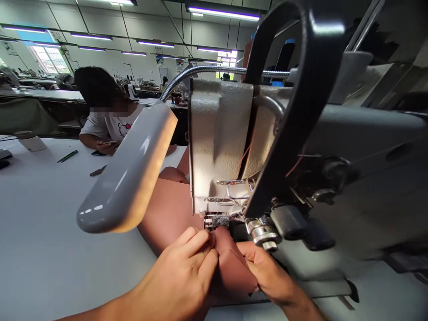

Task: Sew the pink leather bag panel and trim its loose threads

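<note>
Reddish-brown fabric (170, 209) runs under the head of a sewing machine (220, 133) and bunches up in front of its presser foot (216, 220). Just in front of the foot, my left hand (187, 263) pinches the fabric with bent fingers. My right hand (267, 272) grips the folded edge on the right, below the round metal knob; its fingertips are partly hidden behind the cloth. A reddish thread hangs down the machine's face.
A grey lamp (130, 169) on a flexible metal arm hangs left of the machine head. Across the white table (50, 214) sits a person (110, 120) holding a phone. A green pen (67, 156) and a cup (31, 141) lie farther left.
</note>
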A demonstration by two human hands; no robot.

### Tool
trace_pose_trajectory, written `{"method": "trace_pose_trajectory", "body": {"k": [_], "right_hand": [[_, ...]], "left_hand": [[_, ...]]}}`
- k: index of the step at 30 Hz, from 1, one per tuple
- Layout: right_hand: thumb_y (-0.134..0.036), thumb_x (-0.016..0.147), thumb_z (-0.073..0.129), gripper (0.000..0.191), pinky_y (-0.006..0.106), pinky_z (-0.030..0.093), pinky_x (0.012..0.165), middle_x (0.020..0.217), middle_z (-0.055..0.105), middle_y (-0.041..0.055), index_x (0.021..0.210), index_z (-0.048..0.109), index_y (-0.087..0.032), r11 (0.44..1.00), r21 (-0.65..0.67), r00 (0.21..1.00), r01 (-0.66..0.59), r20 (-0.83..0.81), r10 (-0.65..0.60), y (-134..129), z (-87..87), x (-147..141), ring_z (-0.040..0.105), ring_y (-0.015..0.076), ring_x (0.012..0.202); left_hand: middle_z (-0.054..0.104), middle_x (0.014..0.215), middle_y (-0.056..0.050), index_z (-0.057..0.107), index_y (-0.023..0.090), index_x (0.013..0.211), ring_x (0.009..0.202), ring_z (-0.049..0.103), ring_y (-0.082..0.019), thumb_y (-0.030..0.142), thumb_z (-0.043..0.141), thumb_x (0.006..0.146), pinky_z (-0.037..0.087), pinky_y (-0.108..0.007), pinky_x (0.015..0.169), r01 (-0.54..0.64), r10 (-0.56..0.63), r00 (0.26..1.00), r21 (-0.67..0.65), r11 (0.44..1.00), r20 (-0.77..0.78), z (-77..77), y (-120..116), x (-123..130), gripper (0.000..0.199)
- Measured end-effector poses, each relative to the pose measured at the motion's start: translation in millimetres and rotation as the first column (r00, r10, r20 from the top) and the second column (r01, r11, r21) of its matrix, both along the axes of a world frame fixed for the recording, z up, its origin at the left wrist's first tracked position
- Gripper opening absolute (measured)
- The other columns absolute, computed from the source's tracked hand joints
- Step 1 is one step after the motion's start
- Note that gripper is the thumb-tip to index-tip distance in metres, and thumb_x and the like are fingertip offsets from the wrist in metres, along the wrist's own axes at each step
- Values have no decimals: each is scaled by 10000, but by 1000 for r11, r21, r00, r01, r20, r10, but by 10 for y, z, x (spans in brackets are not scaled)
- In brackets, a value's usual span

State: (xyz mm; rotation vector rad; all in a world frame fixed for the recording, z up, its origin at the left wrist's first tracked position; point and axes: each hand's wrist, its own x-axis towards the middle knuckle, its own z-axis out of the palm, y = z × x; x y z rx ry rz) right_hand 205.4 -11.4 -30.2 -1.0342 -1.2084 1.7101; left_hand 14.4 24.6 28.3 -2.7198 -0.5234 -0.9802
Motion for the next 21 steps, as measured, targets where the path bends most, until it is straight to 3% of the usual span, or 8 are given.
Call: {"method": "trace_pose_trajectory", "body": {"k": [3, 7, 9, 14, 16, 18, 21], "right_hand": [[-581, 810, 604, 498, 156, 207, 358, 448, 390, -59, 576, 486, -157, 997, 32, 996, -71, 57, 69, 47, 42, 10, 301, 23, 363], [-625, 788, 587, 534, 155, 225, 343, 429, 383, -58, 544, 453, -169, 995, 63, 991, -78, 112, 70, 82, 86, -36, 302, 23, 341], [-649, 788, 558, 531, 168, 227, 350, 428, 379, -56, 572, 450, -176, 995, 78, 989, -65, 137, 54, 96, 95, -63, 307, 36, 349], [-527, 768, 630, 485, 185, 253, 493, 567, 367, -32, 541, 410, -159, 975, 216, 984, -57, 176, 19, 97, 136, -95, 303, 54, 535], [-509, 742, 640, 511, 204, 268, 524, 575, 347, -24, 490, 364, -160, 935, 345, 978, -84, 208, 11, 87, 114, -64, 293, 66, 557], [-541, 732, 605, 507, 223, 294, 527, 546, 351, -20, 475, 371, -171, 895, 445, 964, -42, 255, -81, 91, 47, 6, 310, 84, 543], [-535, 759, 552, 404, 249, 375, 554, 555, 443, 3, 563, 528, -183, 869, 484, 906, 106, 314, -286, 157, -72, 148, 404, 129, 562]], "left_hand": [[633, 775, -50, 550, 152, 915, 756, 537, -223, 242, 685, 698, 413, -323, 628, -27, 26, 999, -7, 1000, -46, 75, -61, -39, 271], [642, 910, -77, 560, 155, 961, 898, 556, -243, 364, 750, 713, 460, -333, 761, -108, 103, 991, -65, 992, -80, 178, -169, -105, 376], [645, 932, -87, 565, 148, 971, 918, 558, -249, 366, 746, 730, 464, -339, 779, -84, 80, 995, -63, 994, -53, 193, -194, -118, 372], [625, 839, -70, 574, 137, 918, 796, 545, -221, 144, 588, 777, 458, -340, 750, -73, 54, 990, -141, 987, -132, 177, -135, -94, 142], [609, 794, -65, 572, 141, 921, 749, 532, -211, 55, 467, 772, 441, -321, 687, -47, 30, 991, -132, 990, -128, 159, -92, -89, 202], [607, 771, -70, 574, 133, 946, 703, 517, -201, 0, 388, 768, 414, -305, 626, 12, -17, 998, -89, 996, -54, 127, -57, -94, 290], [610, 733, -72, 590, 111, 1010, 673, 511, -187, -2, 348, 857, 411, -302, 599, 89, -85, 993, -58, 994, 76, 45, -42, -120, 308]]}}
